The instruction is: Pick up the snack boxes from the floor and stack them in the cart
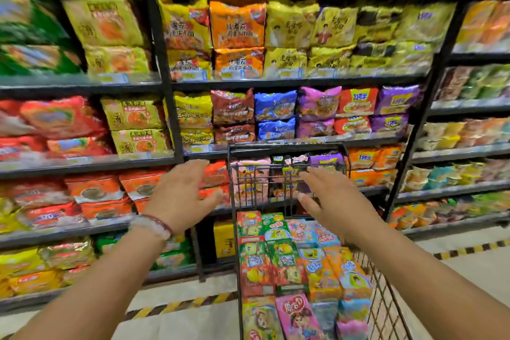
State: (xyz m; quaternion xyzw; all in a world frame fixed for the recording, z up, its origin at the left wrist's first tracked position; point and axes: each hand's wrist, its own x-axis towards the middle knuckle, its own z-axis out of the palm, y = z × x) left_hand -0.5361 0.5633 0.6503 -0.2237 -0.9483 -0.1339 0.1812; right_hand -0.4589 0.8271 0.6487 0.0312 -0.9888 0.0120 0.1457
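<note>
A black wire cart stands in front of me, its basket packed with several colourful snack boxes laid in rows. My left hand is raised left of the cart's far end, fingers straight and spread, holding nothing; a beaded bracelet is on that wrist. Over the cart's far part hovers my right hand, fingers also straight, empty, apart from the boxes below. No box is visible on the floor.
Tall dark shelving full of instant noodle packs fills the view behind the cart. A yellow carton sits on the bottom shelf left of the cart. Yellow-black hazard tape runs along the pale floor.
</note>
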